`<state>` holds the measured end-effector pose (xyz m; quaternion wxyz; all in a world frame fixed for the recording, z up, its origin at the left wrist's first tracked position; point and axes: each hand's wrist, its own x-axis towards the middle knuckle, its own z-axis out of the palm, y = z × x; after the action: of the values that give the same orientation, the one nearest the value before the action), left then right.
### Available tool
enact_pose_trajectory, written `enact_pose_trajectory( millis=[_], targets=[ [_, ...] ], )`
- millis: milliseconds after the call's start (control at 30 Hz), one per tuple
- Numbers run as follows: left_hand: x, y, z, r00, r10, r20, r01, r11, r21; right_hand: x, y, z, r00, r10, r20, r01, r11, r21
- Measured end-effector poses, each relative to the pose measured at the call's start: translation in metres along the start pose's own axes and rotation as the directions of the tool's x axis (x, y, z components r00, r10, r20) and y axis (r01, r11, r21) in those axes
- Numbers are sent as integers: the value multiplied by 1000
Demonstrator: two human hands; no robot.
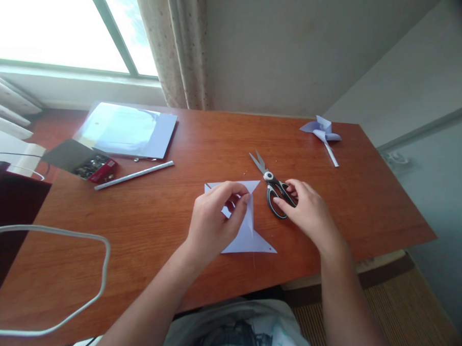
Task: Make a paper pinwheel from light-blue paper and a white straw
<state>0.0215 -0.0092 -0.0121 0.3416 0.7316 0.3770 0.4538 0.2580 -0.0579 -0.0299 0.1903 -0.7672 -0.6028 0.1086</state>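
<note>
My left hand [219, 214] pinches a raised corner of a pale paper square [237, 241] between thumb and fingertips. Cuts run inward from the paper's corners, and a small hole shows near its lower right tip. The hand hides much of the paper's middle. To the right, my right hand [307, 208] has its thumb and fingers around the black-and-grey handles of a pair of scissors [268, 177]. The scissors lie flat on the table, their blades slightly apart and pointing away from me.
A finished paper pinwheel [324, 133] on a white stick lies at the back right of the wooden table [143, 258]. At left are a rolled paper stick [135, 175], an open box [95, 166] of small metal pieces and a stack of paper [166, 132]. A white cable [105, 265] loops over the left side.
</note>
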Motion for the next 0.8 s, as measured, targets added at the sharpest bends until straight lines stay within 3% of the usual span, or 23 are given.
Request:
enact_pose_trajectory(
  millis=[200, 267, 367, 467, 533, 600, 667, 800],
  targets=[
    [1, 0, -1, 999, -26, 18, 26, 1000, 4, -7, -14, 5, 999, 20, 26, -16, 991, -132],
    [1, -1, -1, 1000, -27, 16, 27, 1000, -2, -6, -14, 1, 998, 49, 26, -48, 997, -56],
    [0, -2, -1, 999, -34, 10, 34, 999, -25, -7, -6, -6, 995, 83, 56, -92, 977, 193],
    [-1, -2, -1, 999, -51, 6, 51, 997, -58, -15, -2, -14, 991, 100, 90, -134, 819, 558],
    [-1, -2, -2, 998, -64, 7, 64, 994, -84, -23, -4, -20, 989, 92, 115, -147, 593, 792],
    [-2, -2, -2, 997, -81, 15, 82, 990, -117, -29, -10, -27, 989, 38, 142, -144, 442, 885],
    [-2, -2, -2, 994, -106, 22, 108, 983, -151, -33, -18, -32, 980, -33, 198, -169, 402, 900],
    [-2, -4, -3, 989, -144, 35, 148, 967, -206, -36, -31, -37, 959, -149, 240, -137, 498, 856]
  ],
)
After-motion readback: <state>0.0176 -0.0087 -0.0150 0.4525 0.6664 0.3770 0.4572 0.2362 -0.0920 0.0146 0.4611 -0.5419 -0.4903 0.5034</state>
